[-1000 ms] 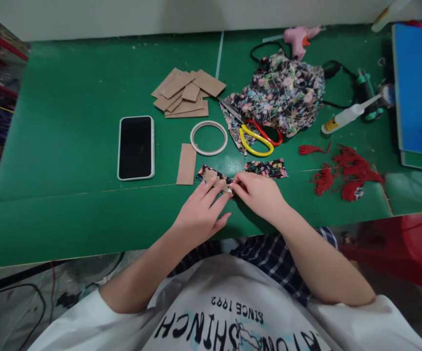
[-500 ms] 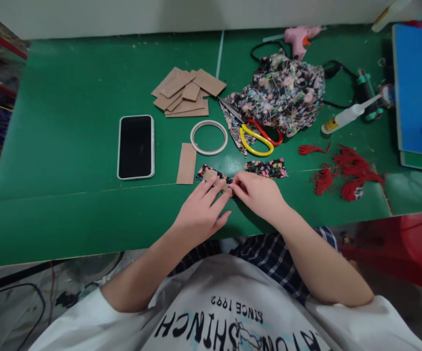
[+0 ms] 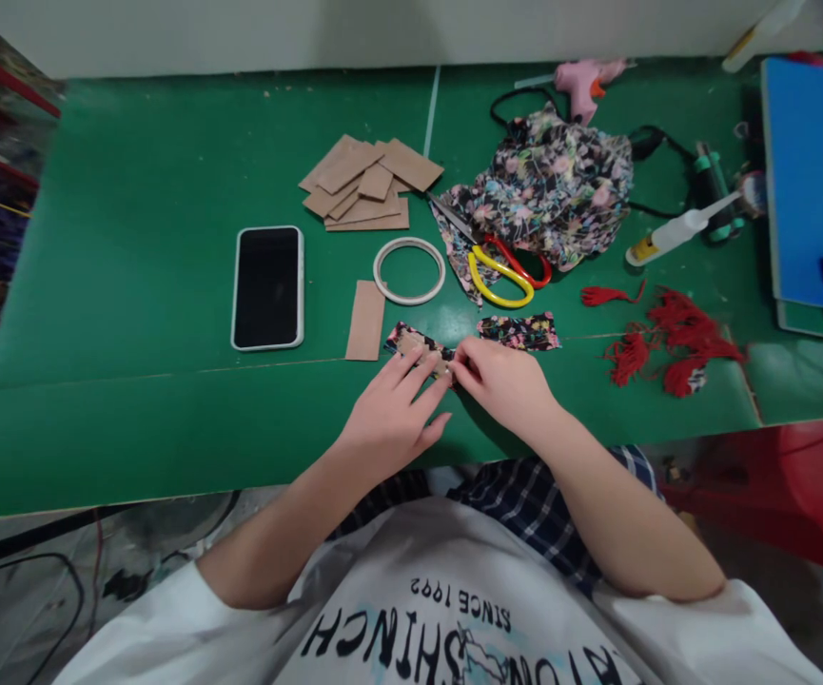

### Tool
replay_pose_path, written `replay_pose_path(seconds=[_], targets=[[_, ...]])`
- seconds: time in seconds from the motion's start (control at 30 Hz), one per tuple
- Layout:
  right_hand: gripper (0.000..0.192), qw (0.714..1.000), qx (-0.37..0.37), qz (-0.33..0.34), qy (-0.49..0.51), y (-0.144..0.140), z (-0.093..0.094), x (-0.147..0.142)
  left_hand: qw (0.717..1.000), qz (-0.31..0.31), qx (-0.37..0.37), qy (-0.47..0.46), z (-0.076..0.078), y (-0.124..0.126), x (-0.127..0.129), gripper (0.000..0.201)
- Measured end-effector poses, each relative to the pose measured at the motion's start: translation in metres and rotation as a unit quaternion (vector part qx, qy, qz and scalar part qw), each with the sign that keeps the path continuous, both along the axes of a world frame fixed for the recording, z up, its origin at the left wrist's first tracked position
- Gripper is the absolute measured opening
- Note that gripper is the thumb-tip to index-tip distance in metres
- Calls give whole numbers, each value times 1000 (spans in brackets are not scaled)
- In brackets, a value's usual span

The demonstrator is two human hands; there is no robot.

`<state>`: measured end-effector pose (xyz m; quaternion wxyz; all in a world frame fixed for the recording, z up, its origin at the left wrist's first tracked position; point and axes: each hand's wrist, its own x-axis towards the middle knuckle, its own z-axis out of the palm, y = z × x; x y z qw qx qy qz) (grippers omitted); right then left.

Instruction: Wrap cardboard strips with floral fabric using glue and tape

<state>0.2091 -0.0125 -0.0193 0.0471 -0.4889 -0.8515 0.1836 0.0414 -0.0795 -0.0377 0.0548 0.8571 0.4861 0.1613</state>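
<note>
Floral cloth wrapped round a small card piece (image 3: 418, 348) lies on the green table (image 3: 132, 285) near its front edge, the left hand (image 3: 389, 419) pressing it flat with spread fingers while the right hand (image 3: 503, 381) pinches its right end between closed fingertips. Bare green lies wide to the left beyond the phone (image 3: 267, 287) and the single card strip (image 3: 366, 321); the right side is crowded by a tape ring (image 3: 409, 270), scissors (image 3: 500, 266), a floral cloth heap (image 3: 554, 185) and red tassels (image 3: 668, 342).

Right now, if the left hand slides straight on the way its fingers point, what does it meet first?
The left hand points up and right, fingers already on the fabric-wrapped card. Past it, probably the small floral fabric strip, then the yellow-handled scissors; the exact line is uncertain.
</note>
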Motion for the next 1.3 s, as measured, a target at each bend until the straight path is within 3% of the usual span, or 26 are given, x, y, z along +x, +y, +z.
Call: replay_pose_path(seconds=[0.4,0.77,0.83,0.93,1.03,1.13,1.3], targets=[[20,998,23,14,-59,-4,2,-3,1000,3,-16,-4,1,0,2,42],[21,994,38,-42,-91,-5,4,-4,1000,0,-15,4,1,1,3,42],[23,994,59,-69,-62,-2,4,1,1000,-1,-10,4,1,1,3,42],[21,989,94,-97,63,4,6,10,1000,4,1,-3,2,1,2,41],[20,982,114,-23,151,4,5,17,1000,1,0,-10,2,1,1,40],[26,983,114,85,119,-2,-1,18,1000,-6,-9,-13,2,1,1,39],[31,986,109,84,97,-10,-10,18,998,-11,-35,-50,5,3,-3,36]])
